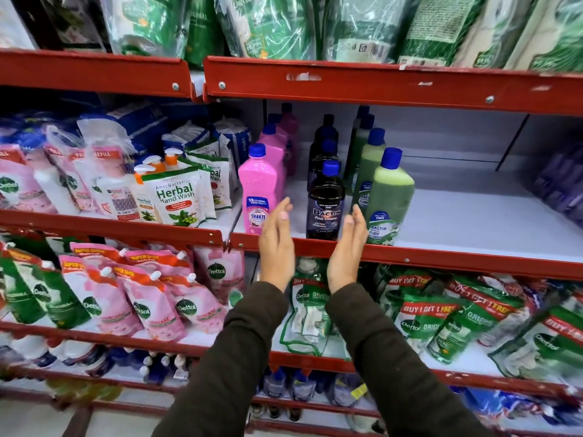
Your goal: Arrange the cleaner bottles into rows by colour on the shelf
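Observation:
Three rows of blue-capped cleaner bottles run front to back on the white shelf (pixel 467 222). The front pink bottle (pixel 257 187) leads the left row. A black Bactin bottle (pixel 325 203) heads the middle row. The front green bottle (pixel 389 197) leads the right row. My left hand (pixel 277 244) is raised flat, fingers together, between the pink and black rows. My right hand (pixel 346 250) is held the same way between the black and green rows. Both palms face the black bottle, close to it, and hold nothing.
The red shelf lip (pixel 410 255) runs just under my hands. Herbal hand wash pouches (pixel 176 197) crowd the shelf to the left. Purple packs (pixel 558 184) sit at the far right. Dettol refill pouches (pixel 441 316) fill the shelf below; green packs hang above.

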### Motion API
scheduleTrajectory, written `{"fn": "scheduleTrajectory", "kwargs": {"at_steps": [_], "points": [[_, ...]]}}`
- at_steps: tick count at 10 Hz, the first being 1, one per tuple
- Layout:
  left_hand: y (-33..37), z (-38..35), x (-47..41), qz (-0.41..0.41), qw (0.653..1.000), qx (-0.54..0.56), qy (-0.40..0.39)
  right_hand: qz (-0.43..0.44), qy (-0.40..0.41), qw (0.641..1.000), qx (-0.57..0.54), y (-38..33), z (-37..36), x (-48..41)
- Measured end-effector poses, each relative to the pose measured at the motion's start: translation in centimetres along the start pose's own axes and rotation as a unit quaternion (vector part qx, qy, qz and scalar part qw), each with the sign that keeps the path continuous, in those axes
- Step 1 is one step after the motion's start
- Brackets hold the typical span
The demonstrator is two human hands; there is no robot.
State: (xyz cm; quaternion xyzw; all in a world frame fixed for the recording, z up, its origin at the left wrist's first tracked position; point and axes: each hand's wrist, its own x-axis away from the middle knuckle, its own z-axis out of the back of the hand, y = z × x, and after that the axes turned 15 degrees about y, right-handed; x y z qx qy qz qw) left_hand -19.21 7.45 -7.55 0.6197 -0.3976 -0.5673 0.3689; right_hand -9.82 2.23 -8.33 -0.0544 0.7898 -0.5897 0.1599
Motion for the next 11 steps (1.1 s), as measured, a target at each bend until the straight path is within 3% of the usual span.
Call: {"fn": "scheduleTrajectory", "kwargs": {"at_steps": [1, 3, 4, 5, 6, 7, 8, 10, 11], "points": [[0.4, -2.3, 0.7, 0.064, 0.994, -0.025, -0.085, -0.065, -0.093, 0.993, 0.013, 0.4, 0.1, -1.8], [0.7, -3.2, 1.0, 0.062, 0.993, -0.024, -0.098, -0.082, -0.164, 0.983, 0.014, 0.6, 0.6, -1.9], [0.6, -3.5, 1.5, 0.049, 0.994, -0.064, -0.07, -0.071, -0.158, 0.985, -0.003, 0.3, 1.7, -1.7], [1.5, -4.6, 3.1, -0.032, 0.997, -0.05, 0.042, -0.003, -0.038, 0.999, -0.022, -0.3, 4.4, -1.8], [2.2, -7.1, 4.8, -0.041, 0.999, 0.0, -0.015, 0.008, 0.054, 0.997, -0.047, -0.7, 7.1, -4.5], [2.1, -9.9, 5.6, 0.035, 0.989, -0.03, -0.142, -0.031, 0.019, 0.999, 0.007, -0.8, 8.5, -8.0], [1.9, -11.8, 6.0, 0.088, 0.977, -0.047, -0.186, -0.041, -0.068, 0.996, 0.031, -0.4, 9.2, -9.7], [2.2, -11.8, 6.3, 0.067, 0.983, -0.051, -0.163, -0.029, -0.073, 0.996, 0.044, -0.9, 10.7, -9.5], [4.1, -11.1, 5.7, -0.042, 0.994, -0.024, -0.099, 0.071, -0.02, 0.995, 0.06, -3.4, 11.2, -9.4]]}}
